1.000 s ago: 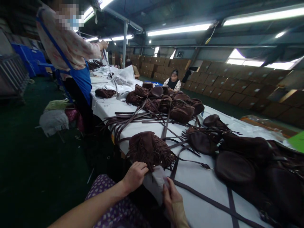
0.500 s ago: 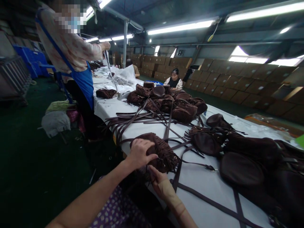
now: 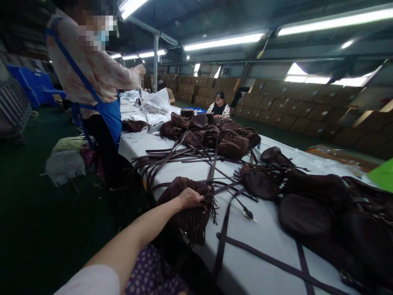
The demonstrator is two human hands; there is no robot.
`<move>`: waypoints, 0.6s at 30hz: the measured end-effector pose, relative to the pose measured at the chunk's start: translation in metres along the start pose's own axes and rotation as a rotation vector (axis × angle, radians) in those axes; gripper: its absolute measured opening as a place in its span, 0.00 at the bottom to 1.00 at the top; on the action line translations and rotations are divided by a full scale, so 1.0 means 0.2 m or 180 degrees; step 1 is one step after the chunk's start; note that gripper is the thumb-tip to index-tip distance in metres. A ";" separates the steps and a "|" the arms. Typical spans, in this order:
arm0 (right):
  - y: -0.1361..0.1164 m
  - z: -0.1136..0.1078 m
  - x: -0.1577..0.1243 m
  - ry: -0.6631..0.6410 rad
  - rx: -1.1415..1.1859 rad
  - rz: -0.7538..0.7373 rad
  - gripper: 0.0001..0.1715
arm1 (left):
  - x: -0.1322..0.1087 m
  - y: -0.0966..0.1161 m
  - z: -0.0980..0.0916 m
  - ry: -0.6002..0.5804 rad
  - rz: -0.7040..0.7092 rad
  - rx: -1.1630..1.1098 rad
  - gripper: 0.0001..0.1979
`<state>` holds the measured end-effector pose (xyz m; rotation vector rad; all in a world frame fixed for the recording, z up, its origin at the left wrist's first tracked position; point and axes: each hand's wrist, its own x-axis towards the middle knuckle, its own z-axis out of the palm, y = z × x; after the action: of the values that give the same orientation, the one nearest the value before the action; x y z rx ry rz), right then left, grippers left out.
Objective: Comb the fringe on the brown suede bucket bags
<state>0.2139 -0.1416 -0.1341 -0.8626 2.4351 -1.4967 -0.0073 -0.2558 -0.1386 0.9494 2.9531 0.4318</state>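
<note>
A dark brown fringed leather bag (image 3: pixel 190 225) sits at the near edge of the white-covered table, its fringe hanging down the side facing me. My left hand (image 3: pixel 190 199) reaches over it, fingers closed on its upper part near the gold eyelets; the fingertips are partly hidden. My right hand is out of view. Right of the bag lies a thin cord with a dark tassel-like end and a metal tip (image 3: pixel 248 214). Long brown straps (image 3: pixel 264 256) cross the table close by.
Brown bags are heaped mid-table (image 3: pixel 233 143) and more lie at the right (image 3: pixel 303 215). Loose straps (image 3: pixel 162 157) hang over the left edge. A person in a blue apron (image 3: pixel 106 119) stands at left; another person (image 3: pixel 218 107) sits beyond. Cartons (image 3: pixel 276 102) line the wall.
My right hand has left the bag and dropped out of view. My left hand now grips the bag's upper part, and the bag sits turned with more fringe facing me. The view has shifted slightly.
</note>
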 end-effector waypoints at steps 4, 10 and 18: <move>0.05 -0.21 0.04 0.0593 -0.0134 0.0255 0.21 | 0.02 0.00 -0.12 0.0522 -0.0523 0.0053 0.25; 0.38 -0.49 0.01 0.1927 -0.0587 0.1064 0.25 | -0.03 -0.07 -0.29 0.0583 -0.0406 0.0137 0.43; 0.46 -0.17 0.15 0.1774 -0.1169 0.1049 0.19 | -0.26 -0.02 -0.01 0.0447 -0.0892 0.0066 0.21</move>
<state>0.1400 -0.1010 -0.1912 -0.0522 3.1163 -1.3134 0.0332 -0.2890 -0.1412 0.5118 3.1553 0.4755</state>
